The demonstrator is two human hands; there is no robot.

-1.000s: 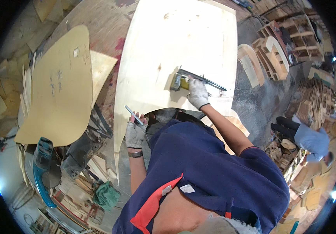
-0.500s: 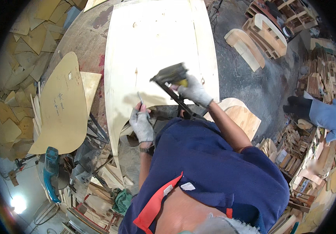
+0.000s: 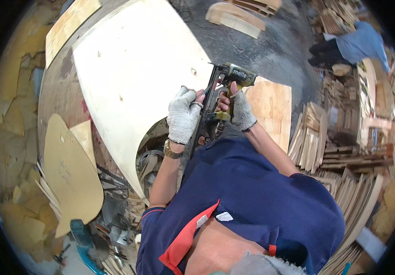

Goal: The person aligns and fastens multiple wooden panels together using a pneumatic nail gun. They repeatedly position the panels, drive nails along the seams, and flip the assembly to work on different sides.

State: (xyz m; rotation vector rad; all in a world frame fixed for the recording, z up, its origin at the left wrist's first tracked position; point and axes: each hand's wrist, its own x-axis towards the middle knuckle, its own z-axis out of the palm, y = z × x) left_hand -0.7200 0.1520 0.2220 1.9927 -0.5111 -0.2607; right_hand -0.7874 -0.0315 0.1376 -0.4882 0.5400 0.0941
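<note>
Head view: gun has turned over since the last glimpse; its long magazine now stands toward the left hand, which has closed in from well apart. Reads as attention shifting to the gun itself, not the panel; judgement only.

Right fingers curled round the grip, firm hold, thumb up along it. Left fingers bunched at the magazine's edge, nearly closed; cannot tell if they pinch anything. The slim strip seen there earlier can't be made out.

Gun: between the two hands, in front of the chest, just off the panel's near right corner.

Count: one gun, two gloved hands, one large pale panel, one tan template at left, one blue saw below it, one co-worker upper right.
</note>
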